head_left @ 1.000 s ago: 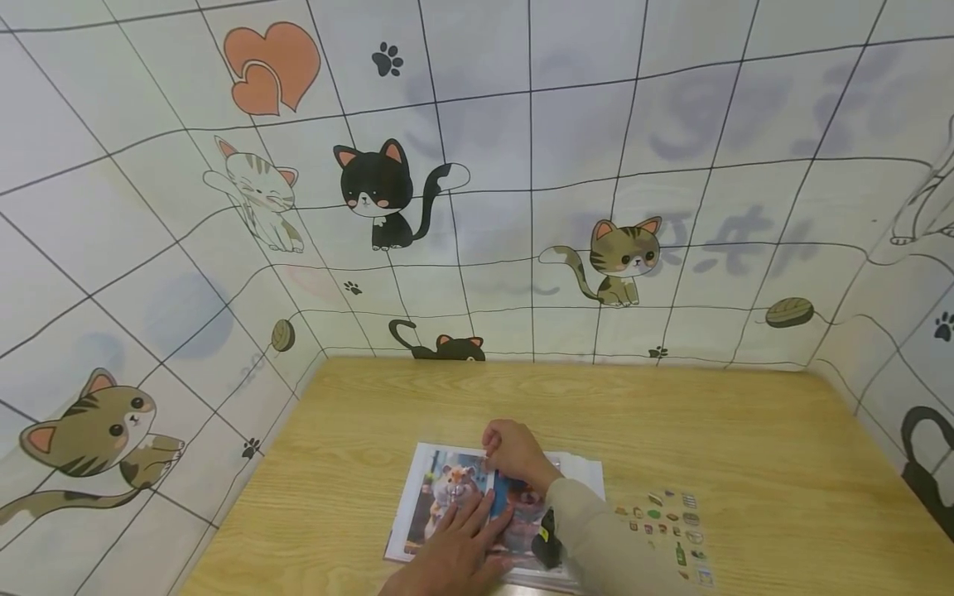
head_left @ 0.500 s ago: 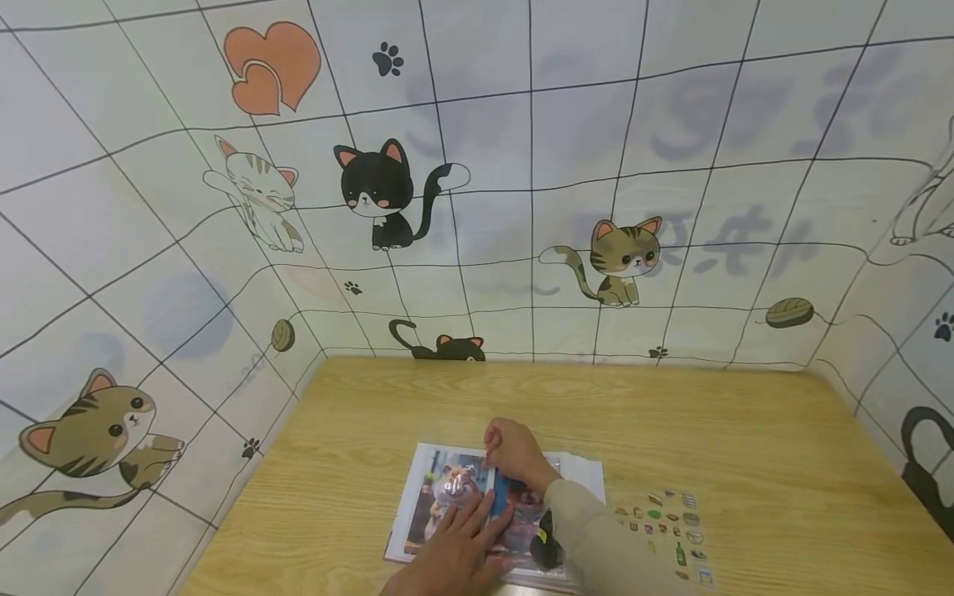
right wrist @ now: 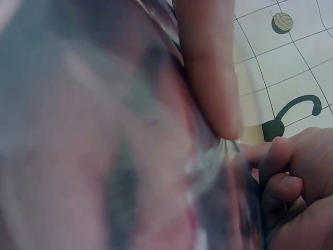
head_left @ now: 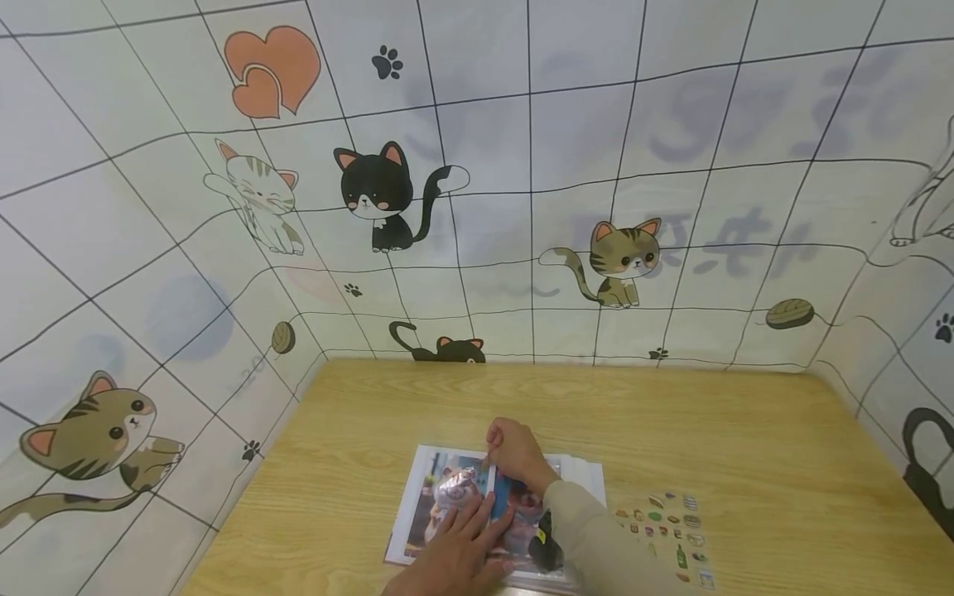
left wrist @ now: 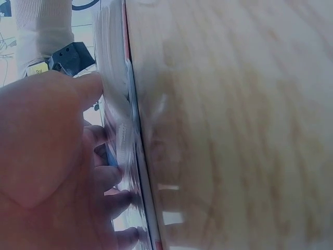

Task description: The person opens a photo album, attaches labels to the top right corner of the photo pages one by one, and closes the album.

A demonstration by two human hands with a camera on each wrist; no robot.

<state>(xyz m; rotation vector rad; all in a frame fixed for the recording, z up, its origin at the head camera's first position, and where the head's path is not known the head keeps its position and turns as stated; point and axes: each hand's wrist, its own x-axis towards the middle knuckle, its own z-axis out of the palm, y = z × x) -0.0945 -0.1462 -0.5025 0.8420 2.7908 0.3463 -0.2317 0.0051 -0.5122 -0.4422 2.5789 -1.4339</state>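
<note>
Album [head_left: 412, 492] lies open on the bench [head_left: 745, 447], left hand [head_left: 462, 542] spread flat across it, right hand [head_left: 516, 454] pinching its far edge; a clear sleeve [head_left: 456, 490] is seemingly being adjusted, so next calls for a gentle touch.

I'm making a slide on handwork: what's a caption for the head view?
Left hand resting on a rectangular, white-bordered picture album; right hand pinching its clear plastic film.
</note>
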